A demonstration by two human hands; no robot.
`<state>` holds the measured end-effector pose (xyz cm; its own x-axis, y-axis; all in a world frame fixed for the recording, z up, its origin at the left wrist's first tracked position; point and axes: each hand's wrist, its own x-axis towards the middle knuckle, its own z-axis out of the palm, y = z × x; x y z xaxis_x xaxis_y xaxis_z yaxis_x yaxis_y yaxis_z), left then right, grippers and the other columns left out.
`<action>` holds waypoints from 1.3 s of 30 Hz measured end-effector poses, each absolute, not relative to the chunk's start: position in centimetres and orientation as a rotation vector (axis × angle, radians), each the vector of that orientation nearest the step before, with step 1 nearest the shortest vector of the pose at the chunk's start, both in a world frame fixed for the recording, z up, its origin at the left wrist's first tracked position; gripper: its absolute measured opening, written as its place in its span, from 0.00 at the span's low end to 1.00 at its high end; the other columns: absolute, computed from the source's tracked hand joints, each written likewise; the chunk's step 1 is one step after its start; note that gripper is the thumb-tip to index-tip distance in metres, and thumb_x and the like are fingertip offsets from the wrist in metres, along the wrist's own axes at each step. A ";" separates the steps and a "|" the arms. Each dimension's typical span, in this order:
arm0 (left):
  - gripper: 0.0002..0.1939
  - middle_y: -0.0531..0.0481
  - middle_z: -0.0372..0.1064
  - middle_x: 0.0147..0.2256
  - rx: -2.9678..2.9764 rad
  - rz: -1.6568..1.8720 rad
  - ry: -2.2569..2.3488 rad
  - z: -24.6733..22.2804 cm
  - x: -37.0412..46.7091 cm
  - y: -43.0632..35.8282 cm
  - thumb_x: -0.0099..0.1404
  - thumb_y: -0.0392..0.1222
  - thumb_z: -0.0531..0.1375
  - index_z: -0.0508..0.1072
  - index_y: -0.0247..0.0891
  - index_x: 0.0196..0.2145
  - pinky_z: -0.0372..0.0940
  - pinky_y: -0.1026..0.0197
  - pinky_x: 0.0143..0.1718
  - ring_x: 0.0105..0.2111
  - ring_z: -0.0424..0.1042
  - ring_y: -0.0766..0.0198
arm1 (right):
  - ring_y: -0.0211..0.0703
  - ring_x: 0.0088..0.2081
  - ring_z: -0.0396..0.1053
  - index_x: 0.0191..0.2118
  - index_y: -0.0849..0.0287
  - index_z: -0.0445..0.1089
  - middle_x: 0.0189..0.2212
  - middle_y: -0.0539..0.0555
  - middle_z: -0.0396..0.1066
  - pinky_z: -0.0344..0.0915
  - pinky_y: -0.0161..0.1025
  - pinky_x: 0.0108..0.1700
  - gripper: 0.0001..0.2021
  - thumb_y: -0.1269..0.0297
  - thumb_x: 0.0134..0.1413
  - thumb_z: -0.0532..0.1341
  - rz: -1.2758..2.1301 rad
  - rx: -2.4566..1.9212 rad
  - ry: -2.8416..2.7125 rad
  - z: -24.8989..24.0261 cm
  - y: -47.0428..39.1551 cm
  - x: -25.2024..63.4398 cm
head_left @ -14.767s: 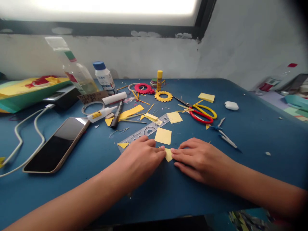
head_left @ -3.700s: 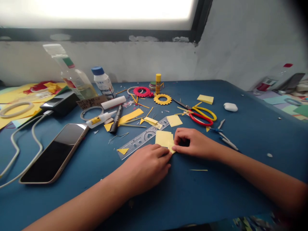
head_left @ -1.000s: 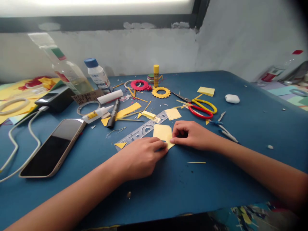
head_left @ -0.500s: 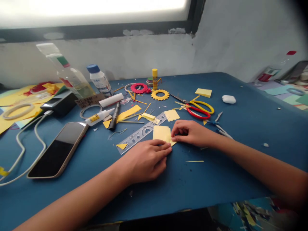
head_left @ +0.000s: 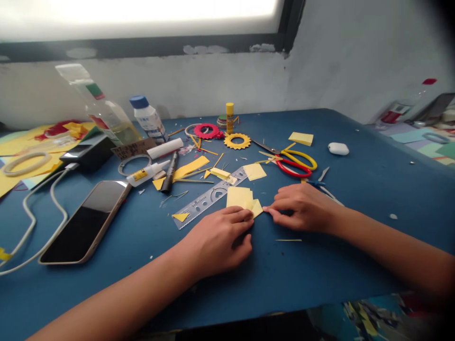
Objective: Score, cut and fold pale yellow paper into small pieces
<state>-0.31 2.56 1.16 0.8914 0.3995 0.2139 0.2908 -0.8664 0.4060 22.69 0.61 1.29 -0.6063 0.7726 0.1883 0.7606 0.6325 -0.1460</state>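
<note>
A folded piece of pale yellow paper (head_left: 239, 195) lies on the blue table, with a small folded flap at its right side. My left hand (head_left: 222, 237) rests on its lower edge, fingers laid flat over the paper and thumb apart. At the paper's right corner, my right hand (head_left: 302, 208) has thumb and index finger brought together at the tip, the other fingers curled in. A clear plastic ruler (head_left: 199, 204) lies to the left, partly behind the paper. Just beyond are a yellow paper square (head_left: 255, 172) and a small folded strip (head_left: 221, 174).
Scissors (head_left: 295, 166) with red and yellow handles lie beyond my right hand. A phone (head_left: 87, 222), glue bottle (head_left: 142, 175) and black marker (head_left: 169, 173) are on the left. Behind stand a glue stick (head_left: 229, 118), toothed paper rings (head_left: 237, 141) and bottles (head_left: 148, 118). A white case (head_left: 338, 148) lies right.
My right hand has moved slightly right and down, from the paper's flap out to its corner. The flap now shows more. My left hand stays on the paper, its thumb a little further out.
</note>
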 end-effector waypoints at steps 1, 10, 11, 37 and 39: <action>0.15 0.43 0.72 0.43 2.680 0.415 0.497 1.2 -0.3 2.6 0.64 0.36 0.50 0.73 0.31 0.44 0.61 0.56 0.55 0.48 0.67 0.58 | 0.39 0.23 0.62 0.25 0.59 0.75 0.17 0.52 0.67 0.50 0.38 0.25 0.16 0.64 0.58 0.54 0.107 -1.279 -2.608 1.4 0.7 22.9; 0.15 0.43 0.70 0.47 2.798 0.425 0.631 1.5 -0.4 2.7 0.65 0.41 0.52 0.76 0.37 0.43 0.62 0.47 0.50 0.49 0.66 0.51 | 0.40 0.27 0.66 0.47 0.57 0.73 0.27 0.54 0.71 0.53 0.36 0.28 0.16 0.63 0.61 0.50 0.014 -1.215 -2.589 1.0 0.7 21.9; 0.15 0.44 0.71 0.47 2.814 0.391 0.641 1.5 -0.4 2.6 0.65 0.42 0.52 0.75 0.38 0.44 0.60 0.45 0.51 0.50 0.66 0.51 | 0.40 0.27 0.66 0.50 0.56 0.72 0.27 0.53 0.72 0.52 0.36 0.28 0.17 0.63 0.61 0.51 0.031 -1.222 -2.624 0.8 0.7 21.8; 0.13 0.48 0.76 0.37 2.629 0.469 0.606 2.0 -0.9 3.9 0.66 0.38 0.53 0.76 0.37 0.30 0.68 0.56 0.40 0.37 0.73 0.60 | 0.40 0.27 0.69 0.49 0.54 0.72 0.29 0.53 0.75 0.56 0.35 0.28 0.18 0.55 0.56 0.58 0.466 -1.524 -2.383 0.8 1.3 22.1; 0.10 0.48 0.76 0.36 2.592 0.494 0.642 1.8 -0.8 4.1 0.65 0.37 0.54 0.76 0.37 0.34 0.68 0.57 0.39 0.37 0.73 0.61 | 0.38 0.23 0.66 0.48 0.56 0.73 0.24 0.52 0.73 0.56 0.34 0.26 0.19 0.54 0.52 0.61 0.548 -1.570 -2.319 1.0 1.4 22.0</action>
<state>-0.80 4.11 1.77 0.8298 0.5064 0.2344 0.3561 -0.8039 0.4764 22.04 1.41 0.95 -0.3658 0.9304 0.0239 0.8212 0.3347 -0.4622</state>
